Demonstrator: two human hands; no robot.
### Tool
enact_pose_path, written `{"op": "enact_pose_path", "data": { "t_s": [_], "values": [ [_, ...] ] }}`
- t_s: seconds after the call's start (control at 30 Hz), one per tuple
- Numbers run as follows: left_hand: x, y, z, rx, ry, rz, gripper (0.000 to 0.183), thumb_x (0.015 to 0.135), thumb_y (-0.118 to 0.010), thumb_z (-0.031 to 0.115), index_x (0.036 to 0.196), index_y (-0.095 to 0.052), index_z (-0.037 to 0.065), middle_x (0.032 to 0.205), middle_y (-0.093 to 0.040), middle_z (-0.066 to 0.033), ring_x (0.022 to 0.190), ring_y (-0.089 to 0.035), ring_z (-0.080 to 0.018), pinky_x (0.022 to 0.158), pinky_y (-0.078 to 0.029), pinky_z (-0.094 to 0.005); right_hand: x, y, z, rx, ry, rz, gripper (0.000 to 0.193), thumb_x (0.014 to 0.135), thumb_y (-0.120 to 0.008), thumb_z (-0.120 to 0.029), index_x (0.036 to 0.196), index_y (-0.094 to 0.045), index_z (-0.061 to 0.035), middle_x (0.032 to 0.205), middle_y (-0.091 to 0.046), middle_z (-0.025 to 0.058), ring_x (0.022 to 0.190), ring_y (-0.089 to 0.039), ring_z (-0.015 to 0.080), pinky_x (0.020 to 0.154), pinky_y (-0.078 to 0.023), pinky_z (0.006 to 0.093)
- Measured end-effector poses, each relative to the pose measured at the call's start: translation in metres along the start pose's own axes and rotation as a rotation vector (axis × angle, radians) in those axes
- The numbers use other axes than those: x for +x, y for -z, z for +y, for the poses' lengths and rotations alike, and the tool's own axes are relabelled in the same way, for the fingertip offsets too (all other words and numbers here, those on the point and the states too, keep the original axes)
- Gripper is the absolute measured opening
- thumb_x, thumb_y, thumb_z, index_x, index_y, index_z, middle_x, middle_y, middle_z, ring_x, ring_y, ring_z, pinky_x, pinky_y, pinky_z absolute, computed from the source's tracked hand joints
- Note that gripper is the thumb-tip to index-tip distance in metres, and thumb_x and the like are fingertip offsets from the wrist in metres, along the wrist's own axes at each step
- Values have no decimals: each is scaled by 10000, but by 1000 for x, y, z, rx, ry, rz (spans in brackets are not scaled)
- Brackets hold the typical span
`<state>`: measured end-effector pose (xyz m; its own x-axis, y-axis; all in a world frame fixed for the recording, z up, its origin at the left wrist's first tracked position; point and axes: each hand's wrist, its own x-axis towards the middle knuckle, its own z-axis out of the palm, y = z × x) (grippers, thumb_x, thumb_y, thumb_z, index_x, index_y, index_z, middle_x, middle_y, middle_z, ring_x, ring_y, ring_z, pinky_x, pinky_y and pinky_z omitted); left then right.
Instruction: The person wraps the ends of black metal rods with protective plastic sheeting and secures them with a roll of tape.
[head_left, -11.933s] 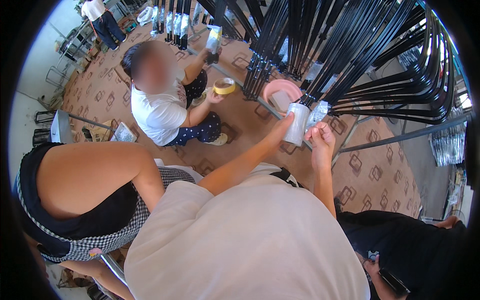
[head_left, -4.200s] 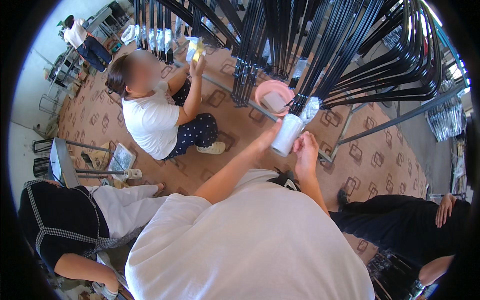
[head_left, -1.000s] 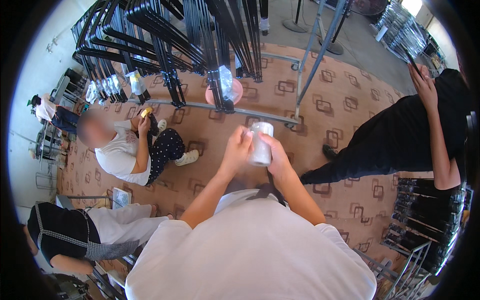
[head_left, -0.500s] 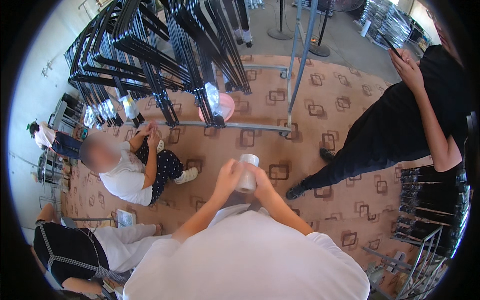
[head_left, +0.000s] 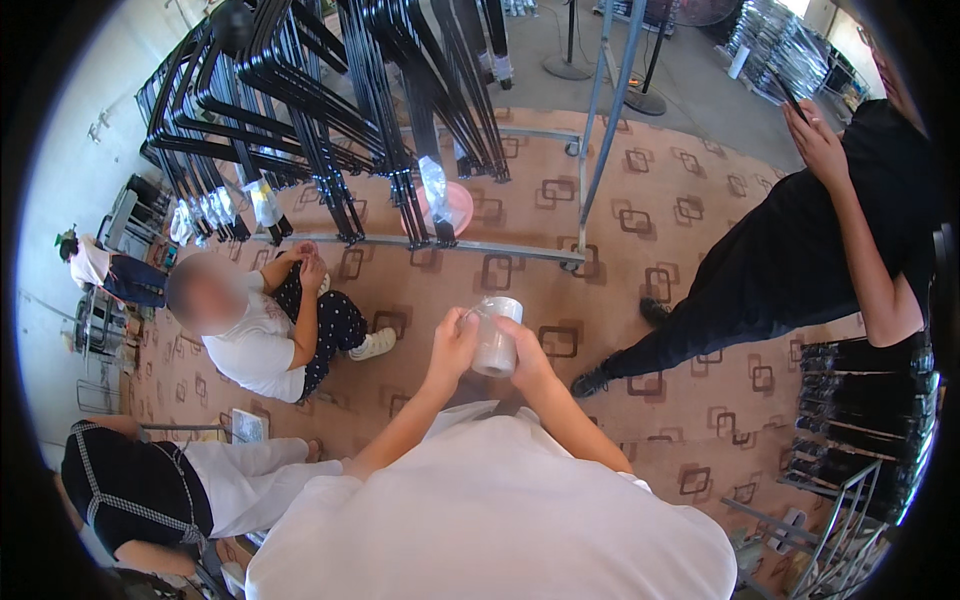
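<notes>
In front of my chest is a roll of whitish clear plastic film, tilted with its cardboard core end toward me. My right hand is wrapped round the roll's right side, thumb along the top. My left hand is closed at the roll's left side. Its thumb and finger pinch the film near the upper left edge, where a thin bit of film seems to lift. The fingers behind the roll are hidden.
Ahead, a grey metal rack carries black bent tubular frames, and a pink basin stands under it. A person squats at left; another is at lower left. A person in black stands right, holding a phone.
Both hands have raised the roll slightly away from me. My left hand has shifted from gripping the roll's side to pinching at its upper left edge.
</notes>
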<state>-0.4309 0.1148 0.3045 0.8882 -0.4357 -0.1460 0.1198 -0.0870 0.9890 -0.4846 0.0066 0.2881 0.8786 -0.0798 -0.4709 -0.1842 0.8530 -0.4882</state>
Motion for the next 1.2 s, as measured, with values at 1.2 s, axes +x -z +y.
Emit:
{"op": "enact_pose_path", "data": {
  "t_s": [1.2],
  "values": [
    [-17,8,8,-44,53,-86,281,856,-474,282,699,-535,57,514,-426,47,371,-325,-7,325,-239,-169,-24,-24,-13,18,36,-6,404,738,-556,-295,1020,-471,-17,845,-563,98,748,-566,209,662,-468,331]
  ]
}}
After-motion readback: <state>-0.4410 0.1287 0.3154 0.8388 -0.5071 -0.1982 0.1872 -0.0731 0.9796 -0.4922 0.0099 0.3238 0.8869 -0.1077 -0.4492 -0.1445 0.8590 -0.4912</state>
